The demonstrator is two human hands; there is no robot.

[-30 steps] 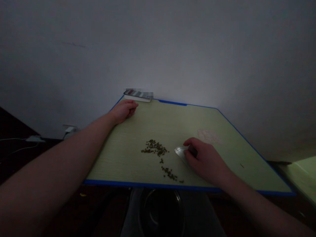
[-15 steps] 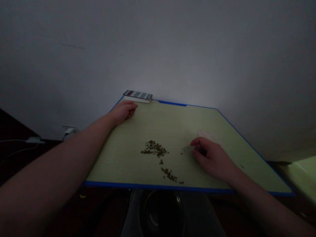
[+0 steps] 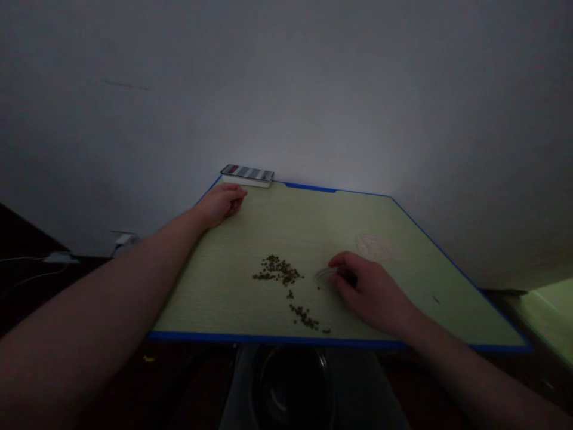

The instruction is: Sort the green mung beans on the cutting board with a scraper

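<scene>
My left hand (image 3: 221, 202) rests on the far left edge of the table (image 3: 277, 230), its fingers curled together with nothing visible in them. On the right, my right hand (image 3: 369, 292) pinches a clear, curved, ribbed piece (image 3: 326, 275), perhaps a lid or shallow dish; most of it is covered by the fingers. Small greenish-brown pellets or beans (image 3: 278, 270) lie scattered to the left of this clear piece. A smaller cluster of the same pellets (image 3: 304, 316) trails toward the near edge. Behind my right hand spreads a pale, whitish patch of fine material (image 3: 373, 246).
A flat box with a striped top (image 3: 248, 174) stands at the far left corner against the wall (image 3: 313, 89). Below the near edge, a dark round bowl or pot (image 3: 293, 385) sits between my legs. A small dark sliver (image 3: 436, 299) lies at the right.
My right hand has moved left with the clear piece, closer to the pellets, uncovering more of the pale patch. My left hand stays at the far left edge.
</scene>
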